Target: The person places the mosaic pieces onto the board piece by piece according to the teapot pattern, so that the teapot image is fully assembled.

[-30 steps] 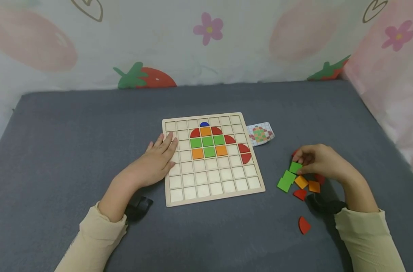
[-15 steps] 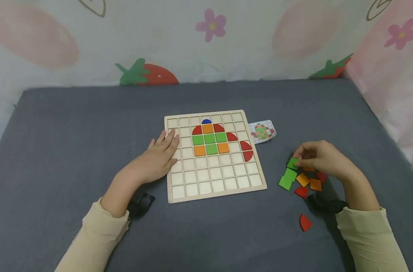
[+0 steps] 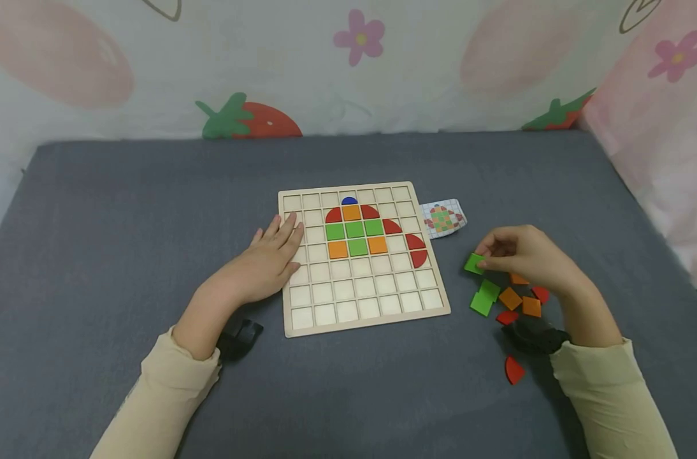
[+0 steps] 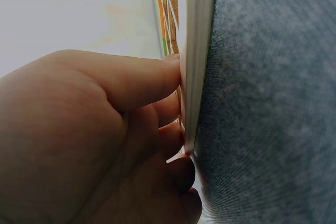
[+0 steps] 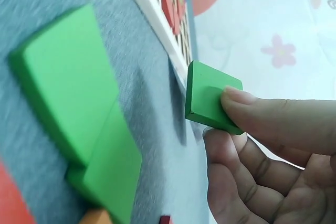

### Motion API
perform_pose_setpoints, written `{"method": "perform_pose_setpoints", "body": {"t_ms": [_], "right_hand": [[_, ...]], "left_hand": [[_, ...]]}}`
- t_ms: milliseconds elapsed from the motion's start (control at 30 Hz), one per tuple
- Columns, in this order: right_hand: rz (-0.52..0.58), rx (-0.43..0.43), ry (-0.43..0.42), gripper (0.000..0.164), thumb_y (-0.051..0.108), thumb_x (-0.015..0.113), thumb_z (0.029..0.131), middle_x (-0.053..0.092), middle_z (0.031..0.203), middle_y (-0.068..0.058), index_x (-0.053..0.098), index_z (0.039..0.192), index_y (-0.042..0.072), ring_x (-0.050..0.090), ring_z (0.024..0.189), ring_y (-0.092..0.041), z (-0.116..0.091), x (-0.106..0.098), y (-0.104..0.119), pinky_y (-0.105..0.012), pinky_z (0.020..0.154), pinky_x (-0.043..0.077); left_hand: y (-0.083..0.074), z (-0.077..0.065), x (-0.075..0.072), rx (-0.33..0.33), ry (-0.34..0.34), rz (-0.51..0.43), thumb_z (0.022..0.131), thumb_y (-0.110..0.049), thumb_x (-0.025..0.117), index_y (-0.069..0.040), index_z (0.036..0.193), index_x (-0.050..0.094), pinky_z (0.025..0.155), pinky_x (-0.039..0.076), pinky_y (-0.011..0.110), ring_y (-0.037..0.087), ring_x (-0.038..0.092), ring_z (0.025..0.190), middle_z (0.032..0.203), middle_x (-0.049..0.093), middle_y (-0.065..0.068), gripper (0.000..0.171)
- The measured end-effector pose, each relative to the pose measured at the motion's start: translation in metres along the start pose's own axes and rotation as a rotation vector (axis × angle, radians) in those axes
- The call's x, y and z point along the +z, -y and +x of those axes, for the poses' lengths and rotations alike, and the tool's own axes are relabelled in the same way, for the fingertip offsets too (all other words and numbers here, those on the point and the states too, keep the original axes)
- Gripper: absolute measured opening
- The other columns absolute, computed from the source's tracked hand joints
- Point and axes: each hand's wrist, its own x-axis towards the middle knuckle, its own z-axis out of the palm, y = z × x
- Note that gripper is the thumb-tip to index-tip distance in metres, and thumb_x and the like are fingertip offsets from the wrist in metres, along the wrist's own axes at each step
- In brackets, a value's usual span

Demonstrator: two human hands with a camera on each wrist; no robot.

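Right hand point(image 3: 523, 258): pinches one green tile firmly, its digits parted only by the tile's thickness
Held green tile point(image 5: 207, 93): in the grip itself, pinched towards one side with most of its face showing, tilted and apparently clear of the grey cloth point(image 3: 153, 204)
Change: over the last second the grip has drawn this tile away from the loose pieces and towards the board; the pick looks complete, as the tile is now free of its neighbours
Loose green tiles point(image 3: 486, 296): two, just below the grip on the near side, meeting or overlapping; cannot tell which
Orange tiles point(image 3: 510, 298): below the grip and under the hand's near side, one partly hidden by the hand
Red pieces point(image 3: 513, 370): scattered on the near side of the grip, one lying well apart from the rest
Picture card point(image 3: 443, 218): beyond the grip and to its left, at the board's right edge, with a coloured pattern on a grid
Board point(image 3: 367, 323): left of the grip and apart from it, partly filled with green, orange, red and blue pieces; most cells in its near rows are bare
Left hand point(image 3: 265, 261): far left of the grip, resting with fingers extended on the board's left edge, in the same place as a second ago
Strawberry-print curtain point(image 3: 411, 70): farthest from the grip, behind the cloth
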Motion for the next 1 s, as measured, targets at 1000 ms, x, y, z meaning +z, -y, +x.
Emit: {"method": "perform_pose_setpoints", "body": {"t_ms": [1000], "right_hand": [[-0.033,0.09,0.075,0.012,0.014,0.069,0.086,0.067,0.084,-0.003,0.069,0.093,0.004,0.055,0.07,-0.017,0.002,0.004,-0.012,-0.03,0.056,0.044]], "left_hand": [[-0.003,-0.001,-0.003,-0.008,0.012,-0.007,0.101,-0.018,0.041,0.004,0.149,0.011,0.11,0.007,0.058,0.038,-0.005,0.141,0.156,-0.001,0.02,0.06]]}}
